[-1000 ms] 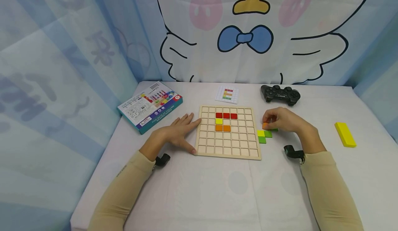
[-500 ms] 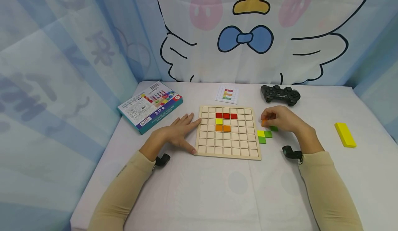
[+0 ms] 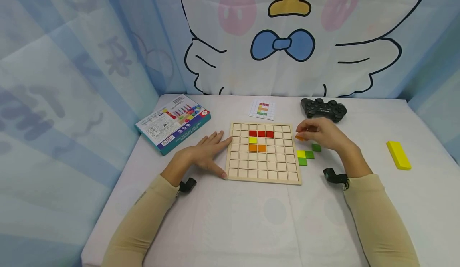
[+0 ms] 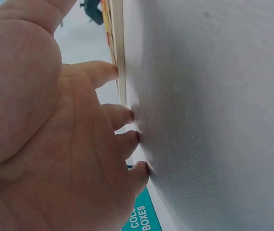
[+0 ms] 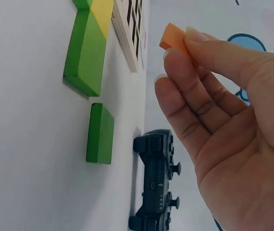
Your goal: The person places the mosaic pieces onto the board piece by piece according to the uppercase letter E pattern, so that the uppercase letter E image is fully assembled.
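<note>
Between thumb and fingertips, my right hand (image 3: 320,133) pinches an orange square tile (image 5: 173,37), lifted off the table by the right edge of the wooden grid board (image 3: 248,175). My left hand (image 3: 205,155) lies with fingers spread at the board's left edge, index finger and thumb touching it. On the board are red tiles (image 3: 261,134) in a row, a yellow tile (image 3: 253,140) below and two orange tiles (image 3: 257,148) under that. Right of the board lie green tiles (image 3: 309,155) and one yellow tile (image 3: 301,154).
A small pattern card (image 3: 262,109) lies behind the board. A black game controller (image 3: 324,109) is at the back right, close to my right hand. A flat printed box (image 3: 174,123) stands at the left, and a yellow block (image 3: 399,155) lies far right.
My right hand has risen off the loose tiles and shifted left towards the board with the orange tile, uncovering a green tile. The left hand has stayed in place.
</note>
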The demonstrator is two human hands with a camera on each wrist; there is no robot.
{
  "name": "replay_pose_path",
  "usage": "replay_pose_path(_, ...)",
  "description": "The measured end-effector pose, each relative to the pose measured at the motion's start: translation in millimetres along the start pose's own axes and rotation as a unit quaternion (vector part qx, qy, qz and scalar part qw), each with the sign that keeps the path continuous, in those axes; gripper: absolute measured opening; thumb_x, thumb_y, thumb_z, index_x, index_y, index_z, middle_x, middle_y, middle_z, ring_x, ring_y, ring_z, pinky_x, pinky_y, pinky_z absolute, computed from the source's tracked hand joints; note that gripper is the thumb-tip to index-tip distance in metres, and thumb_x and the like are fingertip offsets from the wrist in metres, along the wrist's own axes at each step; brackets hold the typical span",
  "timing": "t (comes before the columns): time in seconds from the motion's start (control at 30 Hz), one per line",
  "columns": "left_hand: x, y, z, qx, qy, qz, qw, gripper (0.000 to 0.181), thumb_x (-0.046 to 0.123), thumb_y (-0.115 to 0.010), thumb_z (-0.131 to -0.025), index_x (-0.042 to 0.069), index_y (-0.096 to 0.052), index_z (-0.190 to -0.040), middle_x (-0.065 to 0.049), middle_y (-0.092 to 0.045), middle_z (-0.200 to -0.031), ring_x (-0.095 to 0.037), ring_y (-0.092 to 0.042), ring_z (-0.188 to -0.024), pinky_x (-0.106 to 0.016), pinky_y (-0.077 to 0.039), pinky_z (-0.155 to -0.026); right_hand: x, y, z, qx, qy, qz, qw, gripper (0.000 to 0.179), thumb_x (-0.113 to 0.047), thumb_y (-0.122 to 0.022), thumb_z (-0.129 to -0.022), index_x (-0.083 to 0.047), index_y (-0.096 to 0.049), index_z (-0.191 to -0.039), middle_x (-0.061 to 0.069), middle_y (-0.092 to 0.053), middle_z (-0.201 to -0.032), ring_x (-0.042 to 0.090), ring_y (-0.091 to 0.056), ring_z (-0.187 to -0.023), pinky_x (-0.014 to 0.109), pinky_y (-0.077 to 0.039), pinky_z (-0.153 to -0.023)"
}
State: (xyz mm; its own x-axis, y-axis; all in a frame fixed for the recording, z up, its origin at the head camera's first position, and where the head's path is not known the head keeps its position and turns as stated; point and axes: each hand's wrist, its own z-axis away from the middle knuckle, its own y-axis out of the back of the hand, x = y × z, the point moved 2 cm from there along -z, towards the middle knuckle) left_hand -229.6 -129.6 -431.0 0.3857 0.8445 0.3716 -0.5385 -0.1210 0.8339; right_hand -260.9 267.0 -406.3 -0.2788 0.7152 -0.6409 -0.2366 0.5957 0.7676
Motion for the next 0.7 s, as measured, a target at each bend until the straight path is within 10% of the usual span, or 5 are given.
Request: replay_pose_path(0.7, -1.2, -0.1, -0.5, -0.004, 0.002, 0.003, 1.0, 0.129, 0.068, -0.085, -0.073, 0.033, -0.006, -0.169, -0.007, 0.012, -0.176, -0.028, 0.015, -0.163, -0.051, 0.009, -0.132, -23, -14, -3.6, -0.029, 0.022, -0.077, 0.9964, 0.029, -0.006, -0.073, -0.096, -0.003, -0.069, -0.125, 0.015, -0.071, -0.118, 0.022, -0.064, -0.095, 0.014, -0.054, -0.078)
